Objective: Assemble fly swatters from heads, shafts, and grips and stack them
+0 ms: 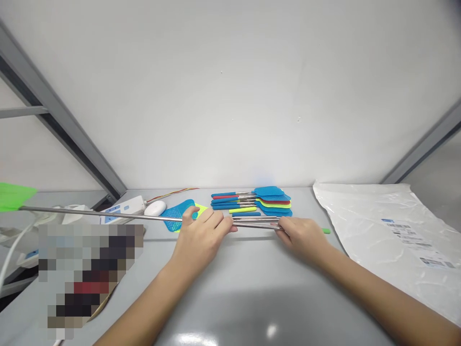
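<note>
A long green fly swatter with a metal rod (90,212) stretches across the view. Its green flap (16,196) is at the far left, and a green handle end (326,231) pokes out beyond my right hand (300,235). My left hand (203,235) is closed around the rod near its middle, index finger raised. My right hand grips the handle end, fingers wrapped round. Several thin metal rods (255,219) run between the hands; I cannot tell which are held. Behind my left hand lie a blue swatter (180,215) and a yellow swatter (202,209), partly hidden.
Against the wall, several blue, red and yellow swatters (272,197) lie stacked. A white plastic mailer (389,240) covers the right side. Leftward are a white power strip (126,207), a white round object (155,208) and a blurred-out item (90,274). Metal frame posts flank the table.
</note>
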### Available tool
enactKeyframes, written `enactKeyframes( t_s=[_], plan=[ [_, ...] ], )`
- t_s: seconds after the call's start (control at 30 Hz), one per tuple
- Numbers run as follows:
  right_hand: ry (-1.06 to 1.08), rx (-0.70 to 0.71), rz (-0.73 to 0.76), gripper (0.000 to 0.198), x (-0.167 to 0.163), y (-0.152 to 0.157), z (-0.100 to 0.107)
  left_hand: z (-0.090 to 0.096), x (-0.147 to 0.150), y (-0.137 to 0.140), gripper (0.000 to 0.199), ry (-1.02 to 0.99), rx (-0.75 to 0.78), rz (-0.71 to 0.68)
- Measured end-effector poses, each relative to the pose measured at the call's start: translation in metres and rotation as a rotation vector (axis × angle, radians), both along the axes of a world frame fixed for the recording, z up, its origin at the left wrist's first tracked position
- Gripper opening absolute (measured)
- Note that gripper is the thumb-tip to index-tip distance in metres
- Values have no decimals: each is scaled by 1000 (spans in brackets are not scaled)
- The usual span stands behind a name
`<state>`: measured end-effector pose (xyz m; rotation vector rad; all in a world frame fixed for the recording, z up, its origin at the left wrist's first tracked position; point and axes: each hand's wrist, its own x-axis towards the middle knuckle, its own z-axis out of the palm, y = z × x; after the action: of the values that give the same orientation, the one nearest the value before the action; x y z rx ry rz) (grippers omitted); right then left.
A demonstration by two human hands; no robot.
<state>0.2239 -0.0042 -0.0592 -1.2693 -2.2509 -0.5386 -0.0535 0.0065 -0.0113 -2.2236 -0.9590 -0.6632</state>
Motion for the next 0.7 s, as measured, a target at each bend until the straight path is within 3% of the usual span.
enactKeyframes(
  t_s=[0.33, 0.7],
  plan=[
    [-14, -106, -86, 28, 22, 7, 2, 3, -5, 2, 15, -32, -6, 64],
    [-91, 52, -58, 30, 30, 13, 0, 8, -22, 9, 17, 26, 7, 80]
  ],
)
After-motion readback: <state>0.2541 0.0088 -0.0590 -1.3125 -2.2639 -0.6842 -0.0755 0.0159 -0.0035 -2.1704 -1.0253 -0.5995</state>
